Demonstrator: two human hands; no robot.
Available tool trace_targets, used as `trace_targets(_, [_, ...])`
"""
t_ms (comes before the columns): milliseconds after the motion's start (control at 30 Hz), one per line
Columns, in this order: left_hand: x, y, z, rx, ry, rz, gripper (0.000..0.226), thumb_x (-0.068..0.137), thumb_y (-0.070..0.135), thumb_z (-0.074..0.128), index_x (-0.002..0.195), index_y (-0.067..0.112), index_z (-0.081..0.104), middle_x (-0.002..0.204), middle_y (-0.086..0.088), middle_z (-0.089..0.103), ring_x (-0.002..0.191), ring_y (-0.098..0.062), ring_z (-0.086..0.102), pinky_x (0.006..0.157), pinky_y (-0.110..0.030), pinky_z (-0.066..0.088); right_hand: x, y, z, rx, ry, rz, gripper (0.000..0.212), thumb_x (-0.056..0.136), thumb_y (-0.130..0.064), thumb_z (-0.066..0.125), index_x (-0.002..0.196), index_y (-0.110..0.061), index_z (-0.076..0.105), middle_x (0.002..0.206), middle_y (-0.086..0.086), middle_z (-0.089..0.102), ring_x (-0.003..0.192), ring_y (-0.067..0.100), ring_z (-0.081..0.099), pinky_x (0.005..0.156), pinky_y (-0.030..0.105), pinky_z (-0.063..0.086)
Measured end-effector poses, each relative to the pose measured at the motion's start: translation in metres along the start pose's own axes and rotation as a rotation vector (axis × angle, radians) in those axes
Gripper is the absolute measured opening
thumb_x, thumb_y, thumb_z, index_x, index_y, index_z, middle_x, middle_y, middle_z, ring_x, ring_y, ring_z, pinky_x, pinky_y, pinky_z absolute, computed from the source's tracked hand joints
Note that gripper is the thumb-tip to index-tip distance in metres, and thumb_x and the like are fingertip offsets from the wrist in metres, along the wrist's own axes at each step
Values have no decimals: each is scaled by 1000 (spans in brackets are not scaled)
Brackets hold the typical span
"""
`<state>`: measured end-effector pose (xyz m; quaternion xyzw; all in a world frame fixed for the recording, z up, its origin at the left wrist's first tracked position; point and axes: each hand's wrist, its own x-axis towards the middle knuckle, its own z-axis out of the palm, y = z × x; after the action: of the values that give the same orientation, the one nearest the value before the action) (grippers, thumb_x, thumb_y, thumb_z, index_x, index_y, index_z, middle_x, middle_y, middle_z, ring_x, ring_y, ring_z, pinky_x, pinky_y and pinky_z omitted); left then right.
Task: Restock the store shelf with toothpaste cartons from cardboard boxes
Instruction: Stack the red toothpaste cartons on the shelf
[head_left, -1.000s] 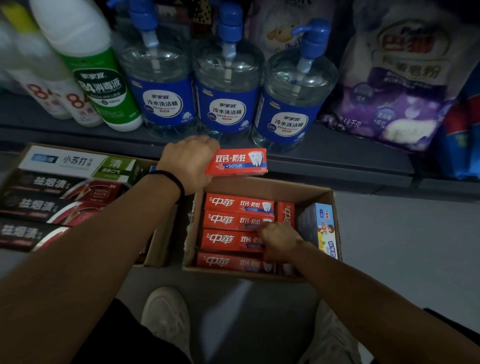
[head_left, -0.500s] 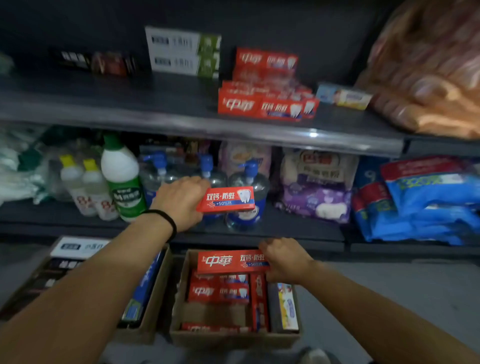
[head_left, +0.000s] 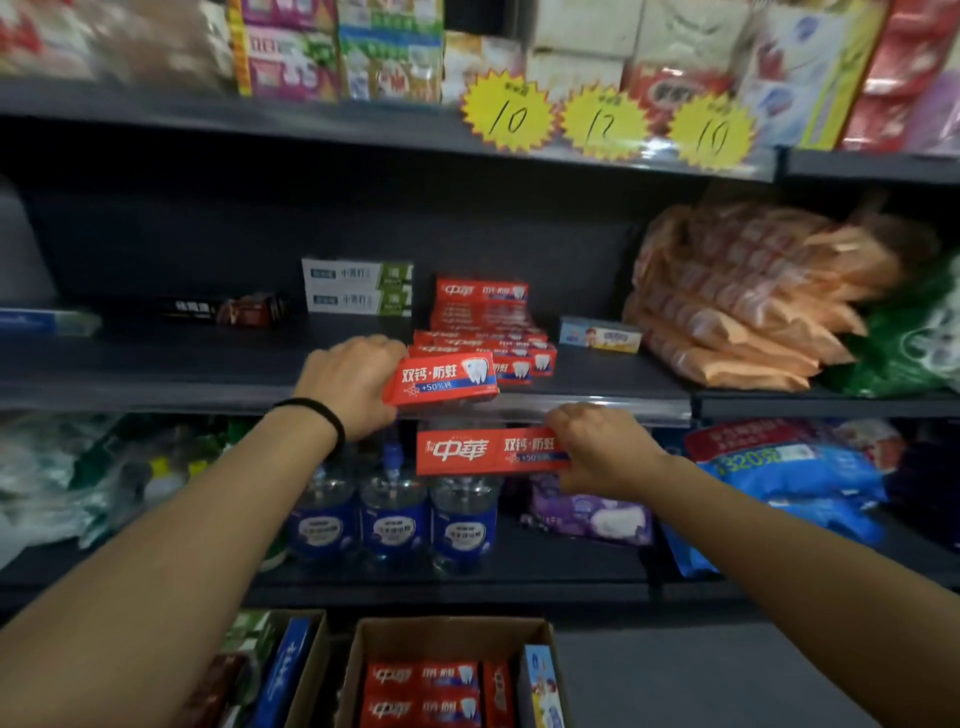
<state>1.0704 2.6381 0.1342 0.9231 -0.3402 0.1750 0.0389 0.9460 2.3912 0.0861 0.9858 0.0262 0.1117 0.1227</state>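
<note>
At the middle shelf (head_left: 208, 374), one red toothpaste carton (head_left: 441, 378) is gripped by the left hand (head_left: 353, 379) beside the stacked red cartons (head_left: 483, 317). Just below the shelf edge, a second red carton (head_left: 483, 451) is pinched by the right hand (head_left: 602, 447). More red cartons are held in the cardboard box (head_left: 363, 670) on the floor.

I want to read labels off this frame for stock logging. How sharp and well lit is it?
Head view: dim store light; the carton in the left hand and the carton in the right hand read sharply; top-shelf goods are smeared by blur toward the corners; the yellow price tags stay legible; wide-angle bending curves the shelf edge, which shows faint glare.
</note>
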Motion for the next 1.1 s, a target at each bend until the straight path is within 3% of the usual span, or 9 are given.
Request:
trace_targets(67, [6, 0, -9, 14, 10, 1, 44, 77, 37, 70, 115, 27, 51, 115, 5, 55, 107, -19, 55, 74, -33, 41, 5, 8, -13, -11, 33, 24, 41, 78, -37, 66, 109, -13, 53, 110, 4, 60, 101, 25, 58, 66, 28, 34])
trace_targets(200, [29, -7, -24, 34, 41, -20, 43, 78, 36, 70, 116, 27, 51, 115, 5, 57, 106, -19, 56, 75, -33, 41, 26, 34, -28, -45, 127, 61, 47, 78, -42, 67, 112, -12, 53, 111, 6, 61, 103, 27, 60, 74, 35, 48])
trace_targets(400, [90, -23, -26, 26, 69, -56, 47, 78, 34, 72, 119, 25, 51, 118, 1, 58, 106, -22, 57, 79, -34, 44, 85, 77, -35, -101, 216, 106, 52, 81, -50, 65, 113, -11, 54, 111, 6, 60, 103, 25, 58, 75, 36, 48])
trace_targets(567, [149, -37, -11, 49, 74, -79, 59, 78, 34, 74, 129, 22, 47, 126, -2, 54, 113, -23, 53, 84, -37, 43, 149, 108, -21, -131, 217, 144, 52, 83, -51, 64, 115, -11, 51, 113, 6, 58, 105, 25, 56, 74, 36, 47])
trace_targets(800, [216, -69, 24, 42, 49, -102, 62, 76, 38, 75, 130, 22, 48, 124, -3, 56, 111, -24, 54, 87, -40, 45, 239, 139, 15, -134, 169, 173, 62, 84, -49, 65, 132, -14, 45, 127, 7, 55, 112, 24, 55, 88, 35, 46])
trace_targets(1100, [278, -98, 60, 47, 31, -108, 57, 76, 36, 75, 125, 21, 50, 120, -3, 57, 107, -24, 56, 82, -37, 45, 322, 167, 48, -116, 192, 174, 52, 84, -37, 67, 126, -12, 47, 124, 8, 56, 108, 24, 57, 86, 36, 47])
